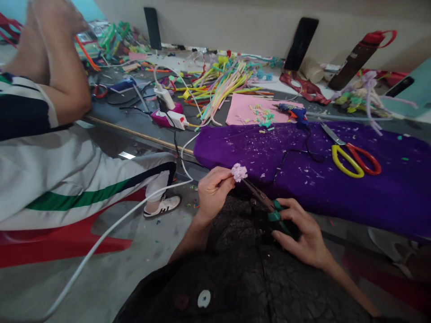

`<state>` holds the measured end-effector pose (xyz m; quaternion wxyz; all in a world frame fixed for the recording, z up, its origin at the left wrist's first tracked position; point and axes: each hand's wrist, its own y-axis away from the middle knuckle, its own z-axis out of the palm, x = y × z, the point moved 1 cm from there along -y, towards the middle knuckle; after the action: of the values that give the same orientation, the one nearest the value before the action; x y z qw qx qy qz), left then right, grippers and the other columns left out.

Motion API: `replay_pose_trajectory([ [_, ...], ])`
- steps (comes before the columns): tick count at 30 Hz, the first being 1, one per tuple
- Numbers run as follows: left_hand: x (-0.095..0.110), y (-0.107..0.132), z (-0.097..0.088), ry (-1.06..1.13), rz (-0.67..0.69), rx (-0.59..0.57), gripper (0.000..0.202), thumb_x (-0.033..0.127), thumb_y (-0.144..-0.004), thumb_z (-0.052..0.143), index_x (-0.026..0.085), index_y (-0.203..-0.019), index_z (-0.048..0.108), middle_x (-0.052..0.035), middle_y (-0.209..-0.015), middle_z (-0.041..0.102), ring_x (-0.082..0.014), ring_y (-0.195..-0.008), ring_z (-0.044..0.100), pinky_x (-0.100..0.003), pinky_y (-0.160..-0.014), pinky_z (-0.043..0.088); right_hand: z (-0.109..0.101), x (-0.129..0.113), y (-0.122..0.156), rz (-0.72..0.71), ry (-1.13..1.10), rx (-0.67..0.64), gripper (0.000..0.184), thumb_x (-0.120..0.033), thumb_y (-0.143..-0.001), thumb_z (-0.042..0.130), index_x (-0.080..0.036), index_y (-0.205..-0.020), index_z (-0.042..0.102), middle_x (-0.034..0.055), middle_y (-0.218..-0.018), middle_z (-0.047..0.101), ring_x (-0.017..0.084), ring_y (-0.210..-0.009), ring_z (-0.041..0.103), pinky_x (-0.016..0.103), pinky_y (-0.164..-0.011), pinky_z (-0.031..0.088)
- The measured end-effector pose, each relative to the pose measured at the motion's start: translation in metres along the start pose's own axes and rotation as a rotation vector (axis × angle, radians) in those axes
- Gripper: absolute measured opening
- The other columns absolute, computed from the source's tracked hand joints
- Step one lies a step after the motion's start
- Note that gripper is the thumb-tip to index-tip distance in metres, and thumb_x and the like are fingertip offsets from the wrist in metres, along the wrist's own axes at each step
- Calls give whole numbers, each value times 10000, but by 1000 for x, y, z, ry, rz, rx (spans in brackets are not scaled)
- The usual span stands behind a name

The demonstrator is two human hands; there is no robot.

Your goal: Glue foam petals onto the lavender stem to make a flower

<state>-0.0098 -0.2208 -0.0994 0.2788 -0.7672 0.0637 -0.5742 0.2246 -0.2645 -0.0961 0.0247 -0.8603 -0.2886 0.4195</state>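
Note:
Between the thumb and fingers of my left hand (215,190) is a small pale pink fluffy flower (239,172), held above my lap near the table edge. My right hand (303,231) is closed round the green handles of long-nose pliers (259,194). Their narrow jaws reach up to the lower right of the flower; whether the tips touch it I cannot tell. Just beyond my hands lies a purple cloth (232,146) sprinkled with pale bits. On it rest scissors (350,154) with one yellow and one red handle loop.
A blue glue gun (294,112) lies by a pink sheet (240,105) with small cut pieces. Behind are many coloured fuzzy stems (224,89), a power strip (170,117) and a dark bottle (353,60). A white cable (134,208) hangs at left, beside a seated person (67,166).

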Motion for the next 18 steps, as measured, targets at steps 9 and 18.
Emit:
replay_pose_trajectory([
  [9, 1, 0, 0, 9, 10, -20, 92, 174, -760, 603, 198, -775, 691, -18, -716, 642, -113, -583, 567, -229, -523, 429, 1, 1, 0, -19, 2, 0, 203, -153, -723, 595, -218, -908, 540, 91, -1139, 514, 228, -1004, 554, 327, -812, 450],
  [18, -2, -1, -2, 20, 42, -15, 74, 178, -749, 628, 204, -725, 693, -23, -749, 657, -131, -656, 581, -248, -589, 446, -8, 0, -3, -53, -48, -60, 198, -159, -744, 604, -215, -925, 550, 90, -1115, 578, 228, -1005, 573, 331, -811, 464],
])
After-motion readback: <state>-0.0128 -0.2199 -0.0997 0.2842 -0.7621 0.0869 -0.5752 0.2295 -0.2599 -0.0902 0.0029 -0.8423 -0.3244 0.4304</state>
